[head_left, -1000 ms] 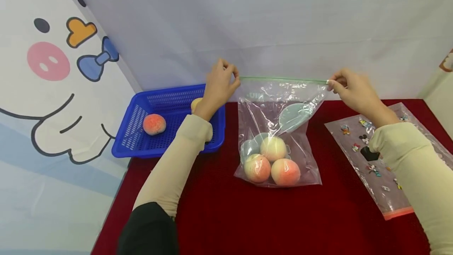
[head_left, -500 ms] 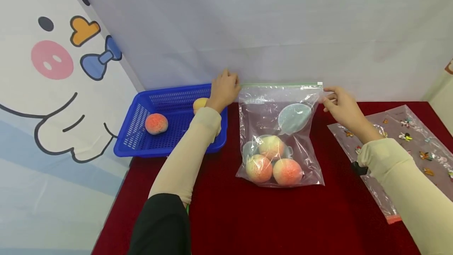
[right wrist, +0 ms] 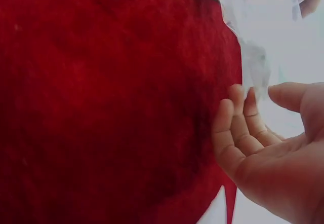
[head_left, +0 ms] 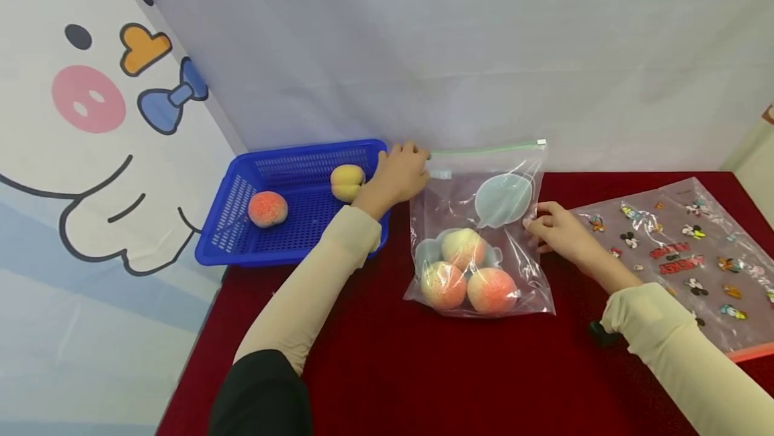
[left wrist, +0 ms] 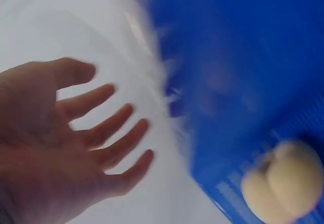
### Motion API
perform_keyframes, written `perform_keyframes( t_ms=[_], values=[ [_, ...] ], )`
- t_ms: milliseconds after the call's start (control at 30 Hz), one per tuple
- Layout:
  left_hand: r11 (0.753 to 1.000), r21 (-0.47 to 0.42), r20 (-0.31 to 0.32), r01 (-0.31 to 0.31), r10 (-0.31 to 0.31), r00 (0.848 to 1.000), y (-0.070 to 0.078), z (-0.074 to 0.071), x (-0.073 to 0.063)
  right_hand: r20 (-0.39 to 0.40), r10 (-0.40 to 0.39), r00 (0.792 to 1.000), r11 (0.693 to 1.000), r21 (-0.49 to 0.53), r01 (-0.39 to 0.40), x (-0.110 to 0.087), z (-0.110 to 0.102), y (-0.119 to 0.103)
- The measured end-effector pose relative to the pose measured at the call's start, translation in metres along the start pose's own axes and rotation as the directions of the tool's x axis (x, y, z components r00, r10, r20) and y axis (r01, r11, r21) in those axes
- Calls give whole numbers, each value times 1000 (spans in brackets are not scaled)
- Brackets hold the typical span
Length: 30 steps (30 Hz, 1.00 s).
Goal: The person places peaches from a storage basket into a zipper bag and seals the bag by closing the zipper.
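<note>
A clear zip bag (head_left: 450,211) with a green-striped top and white slider (head_left: 541,142) leans against the back wall. Three peaches (head_left: 492,290) lie at its bottom. My left hand (head_left: 396,177) is at the bag's upper left corner, over the basket's right edge; in the left wrist view its fingers are spread and hold nothing. Beside the bag's right edge is my right hand (head_left: 562,234), thumb and fingers bent around that edge. In the right wrist view a gap shows between thumb and fingertips; whether they touch the film is hard to tell.
A blue plastic basket (head_left: 302,261) at the left holds a reddish peach (head_left: 268,209) and a yellow peach (head_left: 347,183). A second clear bag (head_left: 671,241) with cartoon prints lies flat at the right. A red cloth (head_left: 459,375) covers the table.
My right hand has left the slider end of the zip and moved down the bag's right edge. My left hand has shifted down and slightly right. The bag's top has tilted.
</note>
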<state>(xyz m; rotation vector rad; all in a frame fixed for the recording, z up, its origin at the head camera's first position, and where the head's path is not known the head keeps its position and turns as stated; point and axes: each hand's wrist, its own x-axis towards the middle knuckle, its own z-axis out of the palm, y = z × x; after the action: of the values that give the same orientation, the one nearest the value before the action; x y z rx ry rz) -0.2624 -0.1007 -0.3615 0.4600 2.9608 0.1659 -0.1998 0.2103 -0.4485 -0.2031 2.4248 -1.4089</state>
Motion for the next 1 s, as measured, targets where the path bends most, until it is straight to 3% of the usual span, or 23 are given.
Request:
perform_keyframes(
  t_ms=[200,367,467,567,633,733,800,867,1000],
  values=[
    [994,3,145,-110,108,984,29,7,-28,-16,8,1000,1000,8,-8,3,5,12],
    [994,-46,176,-96,103,979,44,27,-40,-93,-36,995,991,-132,24,7,6,21],
    [995,-82,141,-61,72,987,45,38,-50,-119,-48,992,979,-203,23,7,9,23],
    [991,-129,42,-47,52,998,42,49,-67,-130,-46,990,974,-224,16,1,12,22],
    [985,-162,-21,-53,51,998,39,56,-84,-143,-56,988,967,-256,18,-6,16,19],
    [977,-204,-64,-65,53,997,36,70,-117,-161,-111,981,950,-306,58,-25,26,16],
    [968,-238,-58,-75,63,996,35,80,-137,-198,-179,964,927,-361,98,-40,35,14],
    [956,-284,-41,-79,71,997,36,90,-152,-241,-264,934,909,-386,158,-55,44,14],
    [940,-334,-34,-69,61,998,37,107,-166,-294,-407,865,863,-434,258,-80,60,13]
  ],
)
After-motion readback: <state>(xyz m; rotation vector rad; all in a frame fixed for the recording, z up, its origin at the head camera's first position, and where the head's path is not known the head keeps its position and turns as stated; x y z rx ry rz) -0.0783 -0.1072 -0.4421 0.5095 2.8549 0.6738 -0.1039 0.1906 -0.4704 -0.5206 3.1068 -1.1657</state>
